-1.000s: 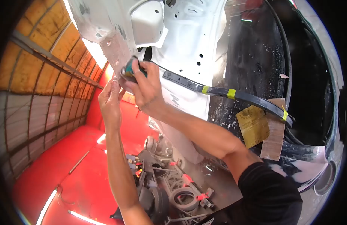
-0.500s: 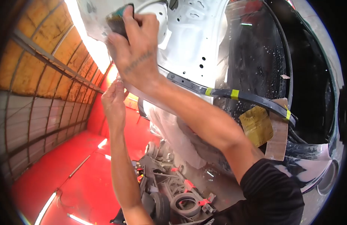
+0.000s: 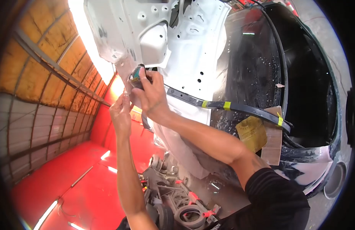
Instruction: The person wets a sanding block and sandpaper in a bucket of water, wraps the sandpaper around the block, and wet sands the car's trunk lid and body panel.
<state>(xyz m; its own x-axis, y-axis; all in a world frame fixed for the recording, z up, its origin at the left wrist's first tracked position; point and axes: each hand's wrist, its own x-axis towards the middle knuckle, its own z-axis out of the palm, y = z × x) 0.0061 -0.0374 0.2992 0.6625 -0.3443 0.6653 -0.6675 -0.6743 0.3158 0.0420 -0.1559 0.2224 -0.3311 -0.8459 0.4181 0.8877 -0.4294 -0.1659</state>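
Observation:
My right hand (image 3: pixel 154 96) is closed around a small dark sanding block (image 3: pixel 135 78) with a teal side. The block rests against the pinkish-grey lower edge (image 3: pixel 125 66) of a white car body panel (image 3: pixel 118 30). Just below and left, my left hand (image 3: pixel 120 113) has its fingertips pinched together close to that edge. What lies between those fingertips is hidden. A dark trim strip (image 3: pixel 189 97) with yellow tape on it runs rightward from behind my right wrist.
A worn yellow sheet (image 3: pixel 251 134) and a brown board (image 3: pixel 272 147) lie on the dark glass at right. Below are a tire (image 3: pixel 189 216) and dusty metal parts on the floor. Plastic sheeting (image 3: pixel 181 151) hangs under my right forearm. A red floor and corrugated wall are at left.
My right hand has brought the sanding block down from the upper white panel to the lower edge, near my left hand. The view has shifted, showing more of the panel's top.

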